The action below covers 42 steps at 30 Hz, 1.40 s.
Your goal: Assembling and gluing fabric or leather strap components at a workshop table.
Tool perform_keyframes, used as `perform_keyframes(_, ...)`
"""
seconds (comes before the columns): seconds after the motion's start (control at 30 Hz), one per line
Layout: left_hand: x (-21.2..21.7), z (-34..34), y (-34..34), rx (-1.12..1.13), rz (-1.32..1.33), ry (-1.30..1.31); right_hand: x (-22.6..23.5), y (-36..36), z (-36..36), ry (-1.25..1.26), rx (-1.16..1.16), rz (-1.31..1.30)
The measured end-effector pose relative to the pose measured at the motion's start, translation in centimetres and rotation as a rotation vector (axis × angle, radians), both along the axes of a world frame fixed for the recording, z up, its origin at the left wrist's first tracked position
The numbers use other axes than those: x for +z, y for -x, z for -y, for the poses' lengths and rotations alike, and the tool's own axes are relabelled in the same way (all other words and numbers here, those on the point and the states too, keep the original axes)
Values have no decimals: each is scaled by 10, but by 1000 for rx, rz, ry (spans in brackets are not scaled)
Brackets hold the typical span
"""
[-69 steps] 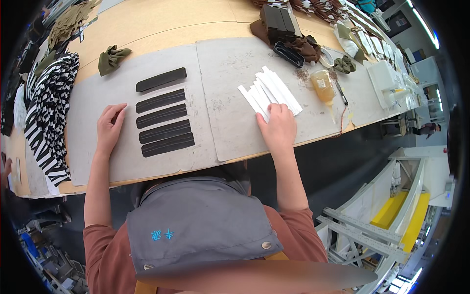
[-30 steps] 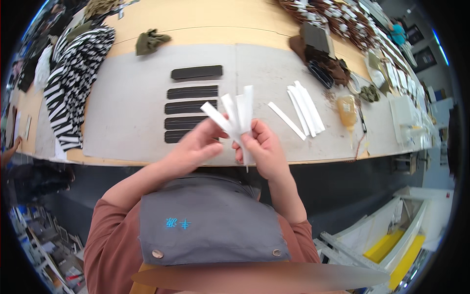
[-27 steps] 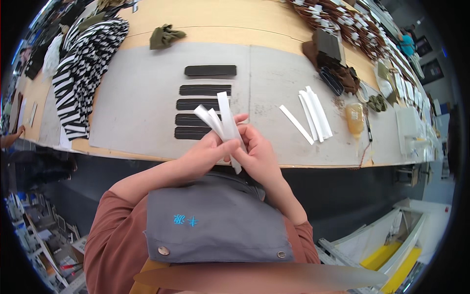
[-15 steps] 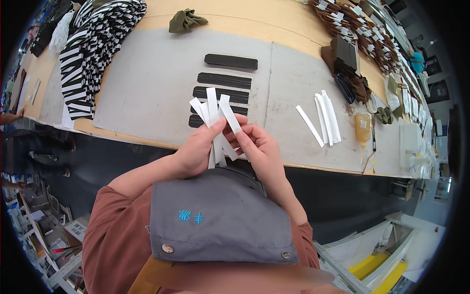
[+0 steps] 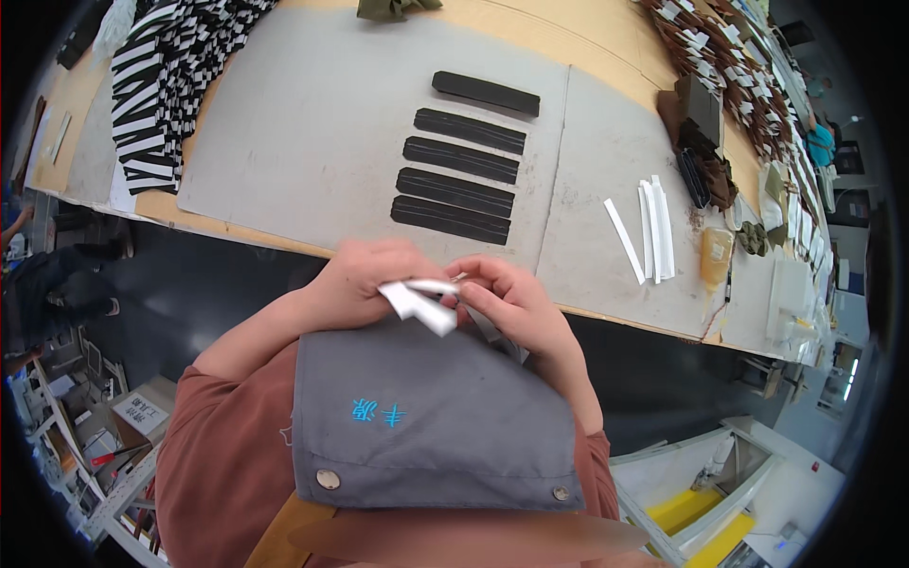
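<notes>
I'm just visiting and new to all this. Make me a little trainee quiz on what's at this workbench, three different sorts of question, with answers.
1. Count: how many dark strips lie in a column on the grey mat?
2. True or false: the bottle is to the right of the loose strips on that mat.
3. Fill in: the held strips between the left hand and right hand are ____ in colour.

Key: 1. Five. 2. True. 3. White.
</notes>
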<state>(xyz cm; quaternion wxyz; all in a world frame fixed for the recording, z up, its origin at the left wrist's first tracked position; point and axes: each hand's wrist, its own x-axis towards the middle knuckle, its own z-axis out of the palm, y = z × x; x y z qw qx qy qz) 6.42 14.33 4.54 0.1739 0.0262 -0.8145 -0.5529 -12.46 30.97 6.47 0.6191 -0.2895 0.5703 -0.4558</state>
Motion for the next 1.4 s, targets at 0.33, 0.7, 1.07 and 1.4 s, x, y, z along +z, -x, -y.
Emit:
perform_keyframes(0.33,-15,24,-21,128,60,435,-2,2,21,-176,151,-64)
perform_keyframes(0.7,-44,41,-22,349,29,800,-21,-11,74,98,1,-875)
perform_keyframes(1.07,-51,44,-23,322,23,773,-29,-16,89,50,30,-1086)
perform_keyframes(1.4,-53,45,-25,332,38,762,-35,-17,89,136,32,-1205)
